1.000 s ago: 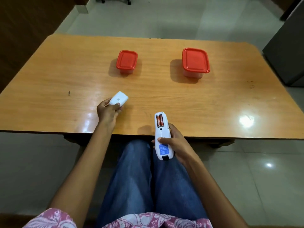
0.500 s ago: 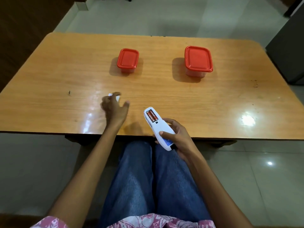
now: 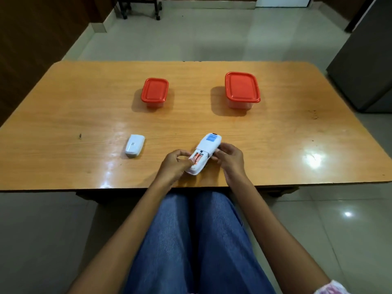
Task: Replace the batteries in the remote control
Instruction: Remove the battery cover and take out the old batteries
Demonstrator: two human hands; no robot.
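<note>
battery cover (image 3: 135, 148) lies left of both hands, two red-lidded tubs (image 3: 155, 93) beyond

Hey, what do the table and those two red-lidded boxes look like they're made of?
Table: wood or wood-look laminate, glossy; grain lines and bright light glare show. Small box and large box: likely plastic, with opaque red lids of dull sheen and translucent pale bases.

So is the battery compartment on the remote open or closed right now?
Open. The cover lies apart on the table, and orange batteries show in the remote.
</note>
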